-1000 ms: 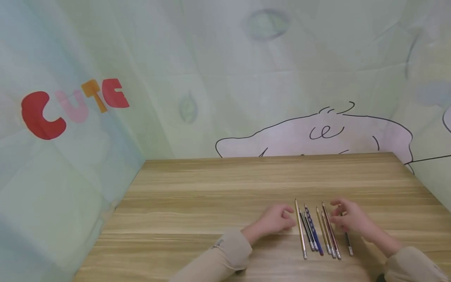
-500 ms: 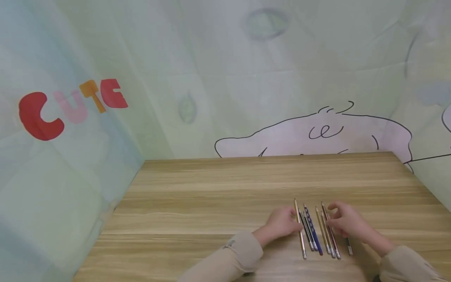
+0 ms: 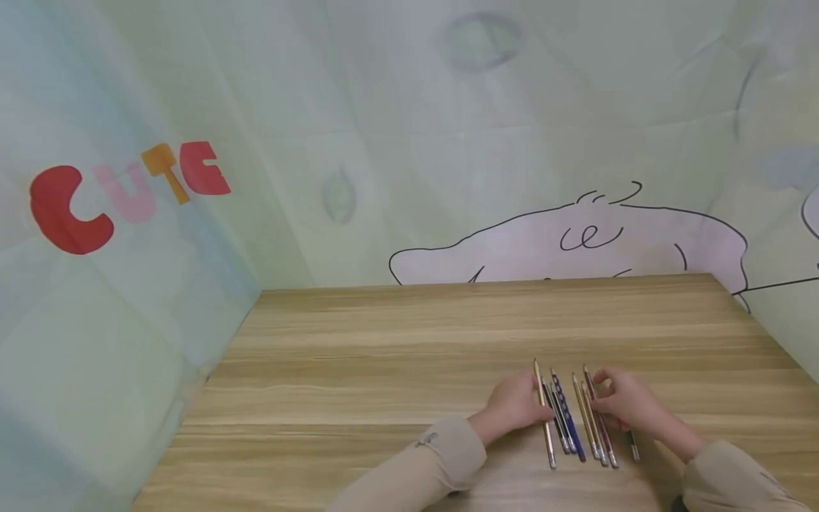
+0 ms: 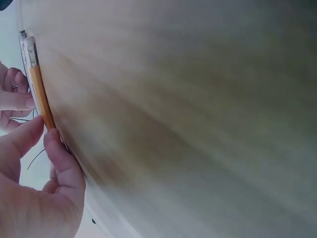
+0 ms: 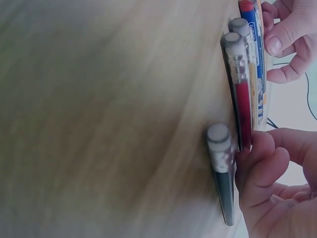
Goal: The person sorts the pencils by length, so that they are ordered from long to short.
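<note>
Several pencils lie side by side on the wooden table, erasers toward the person. My left hand (image 3: 514, 403) pinches the leftmost one, a yellow pencil (image 4: 40, 94), between thumb and fingertip. Just right of it are dark pencils (image 3: 560, 429) and a blue patterned pencil (image 3: 573, 429). Farther right come yellow pencils (image 3: 585, 412) and a dark red pencil (image 5: 243, 109). My right hand (image 3: 631, 403) has thumb and fingertip at the dark red pencil, pinching it along its shaft. Partly hidden under this hand is a separate black pencil (image 5: 226, 193).
The wooden table (image 3: 358, 355) reaches back to a printed cloth backdrop (image 3: 358, 142) with a cartoon outline. Another cloth side with coloured letters (image 3: 73, 213) stands at the left.
My left hand has moved right, from beside the yellow pencil onto it, and its fingers have closed. My right hand has shifted slightly left onto the dark red pencil.
</note>
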Action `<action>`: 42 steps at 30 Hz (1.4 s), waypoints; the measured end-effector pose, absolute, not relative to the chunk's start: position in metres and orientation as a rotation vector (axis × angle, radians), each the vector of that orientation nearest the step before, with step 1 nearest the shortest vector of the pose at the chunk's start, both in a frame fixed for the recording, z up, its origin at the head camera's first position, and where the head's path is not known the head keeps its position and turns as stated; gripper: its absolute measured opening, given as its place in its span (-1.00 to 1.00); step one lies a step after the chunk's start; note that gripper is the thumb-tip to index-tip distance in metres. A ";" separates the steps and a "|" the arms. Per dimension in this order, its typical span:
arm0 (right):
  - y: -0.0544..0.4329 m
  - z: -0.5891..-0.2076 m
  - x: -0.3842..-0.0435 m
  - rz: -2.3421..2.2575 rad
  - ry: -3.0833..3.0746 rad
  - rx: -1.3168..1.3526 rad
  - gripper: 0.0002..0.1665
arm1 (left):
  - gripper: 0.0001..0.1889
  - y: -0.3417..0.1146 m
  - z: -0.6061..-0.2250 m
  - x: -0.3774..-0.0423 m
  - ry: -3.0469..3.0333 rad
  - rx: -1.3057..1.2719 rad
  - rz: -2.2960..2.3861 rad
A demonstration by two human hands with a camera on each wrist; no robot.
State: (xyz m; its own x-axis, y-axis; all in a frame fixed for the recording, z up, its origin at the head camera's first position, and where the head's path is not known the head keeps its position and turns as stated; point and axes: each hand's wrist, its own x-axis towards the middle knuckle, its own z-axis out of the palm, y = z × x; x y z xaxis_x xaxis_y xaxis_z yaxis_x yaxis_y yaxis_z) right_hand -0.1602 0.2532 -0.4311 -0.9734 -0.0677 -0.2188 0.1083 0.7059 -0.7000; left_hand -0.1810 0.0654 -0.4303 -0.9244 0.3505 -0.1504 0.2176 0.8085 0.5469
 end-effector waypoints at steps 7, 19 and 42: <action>0.251 -0.432 -0.161 -1.064 2.729 0.016 -0.54 | -0.61 0.068 -0.428 -0.181 2.765 0.442 0.765; 0.250 -0.433 -0.162 -1.063 2.733 0.021 -0.56 | -0.71 0.070 -0.424 -0.183 2.792 0.484 0.704; 0.248 -0.432 -0.161 -1.052 2.736 0.030 -0.54 | -0.74 0.072 -0.426 -0.181 2.796 0.404 0.718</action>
State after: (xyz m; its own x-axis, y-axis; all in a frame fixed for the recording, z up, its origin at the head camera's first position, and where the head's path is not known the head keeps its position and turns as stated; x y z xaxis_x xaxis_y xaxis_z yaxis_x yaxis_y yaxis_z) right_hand -0.1607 0.2483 -0.4319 -0.9778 -0.0562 -0.2021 0.0936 0.7452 -0.6602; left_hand -0.1812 0.0717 -0.4256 -0.9364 0.3180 -0.1486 0.2071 0.8423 0.4976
